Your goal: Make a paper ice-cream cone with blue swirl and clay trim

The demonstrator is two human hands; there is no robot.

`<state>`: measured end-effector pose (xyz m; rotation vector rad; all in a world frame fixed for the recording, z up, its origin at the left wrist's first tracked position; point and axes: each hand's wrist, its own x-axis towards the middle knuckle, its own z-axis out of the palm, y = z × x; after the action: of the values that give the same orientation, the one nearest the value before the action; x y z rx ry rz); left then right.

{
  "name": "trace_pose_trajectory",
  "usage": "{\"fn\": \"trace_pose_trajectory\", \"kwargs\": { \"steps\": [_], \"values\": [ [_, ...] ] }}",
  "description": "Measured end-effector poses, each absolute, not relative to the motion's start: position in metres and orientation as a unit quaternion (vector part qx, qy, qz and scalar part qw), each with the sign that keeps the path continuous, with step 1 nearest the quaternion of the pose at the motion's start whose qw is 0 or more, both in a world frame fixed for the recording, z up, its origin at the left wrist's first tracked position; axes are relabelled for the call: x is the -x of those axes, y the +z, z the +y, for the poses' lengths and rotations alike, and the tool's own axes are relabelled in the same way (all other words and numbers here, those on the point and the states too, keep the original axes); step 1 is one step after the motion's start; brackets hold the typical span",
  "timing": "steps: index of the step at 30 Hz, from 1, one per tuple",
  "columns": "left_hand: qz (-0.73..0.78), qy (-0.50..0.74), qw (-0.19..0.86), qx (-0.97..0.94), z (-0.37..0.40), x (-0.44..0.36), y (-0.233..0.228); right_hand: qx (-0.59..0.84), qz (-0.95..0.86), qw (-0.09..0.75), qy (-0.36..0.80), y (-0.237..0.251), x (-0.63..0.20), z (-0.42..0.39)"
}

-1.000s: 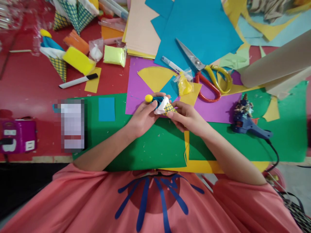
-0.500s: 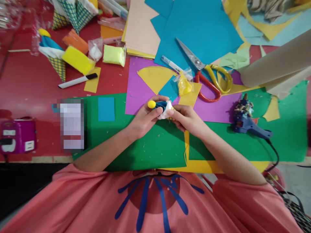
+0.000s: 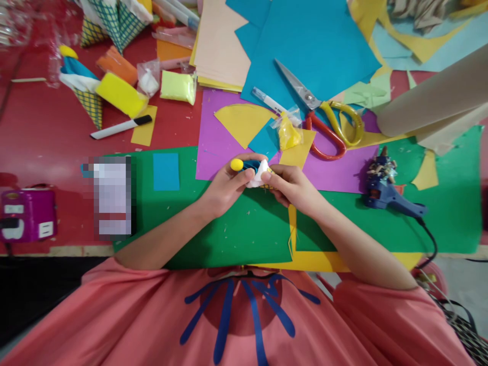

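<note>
Both hands meet over the green paper sheet [image 3: 236,234], holding a small clay ice-cream figure [image 3: 254,172] with a yellow ball on top, a blue and a white swirl, and a yellow checked paper cone. My left hand [image 3: 224,188] grips the clay end, its thumb pressed on the white part. My right hand [image 3: 292,187] pinches the cone end, which its fingers mostly hide. A bag of yellow clay [image 3: 288,133] lies just beyond, on the purple sheet [image 3: 335,170].
Red-and-yellow-handled scissors [image 3: 324,119] lie behind the hands, a blue glue gun [image 3: 385,195] with its cord at right. At far left stand a finished cone [image 3: 82,89], foam blocks, clay bags and a black-capped marker [image 3: 120,127]. Blue and peach paper fills the back.
The figure has been turned and drawn slightly nearer; my right fingers now cover most of the cone, and my left thumb has pressed onto the white clay.
</note>
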<state>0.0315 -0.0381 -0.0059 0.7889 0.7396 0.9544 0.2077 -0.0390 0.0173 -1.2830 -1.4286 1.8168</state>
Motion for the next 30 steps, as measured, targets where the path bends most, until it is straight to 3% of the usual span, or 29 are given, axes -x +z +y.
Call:
{"fn": "trace_pose_trajectory", "kwargs": {
  "steps": [21, 30],
  "values": [
    [0.359, 0.449, 0.765, -0.291, -0.033, -0.032, 0.001, 0.414, -0.534, 0.266, 0.687, 0.019, -0.208, -0.038],
    [0.400, 0.447, 0.770, -0.217, -0.030, -0.029, 0.011, 0.397, -0.541, 0.189, 0.717, 0.022, -0.200, -0.048]
  ]
}}
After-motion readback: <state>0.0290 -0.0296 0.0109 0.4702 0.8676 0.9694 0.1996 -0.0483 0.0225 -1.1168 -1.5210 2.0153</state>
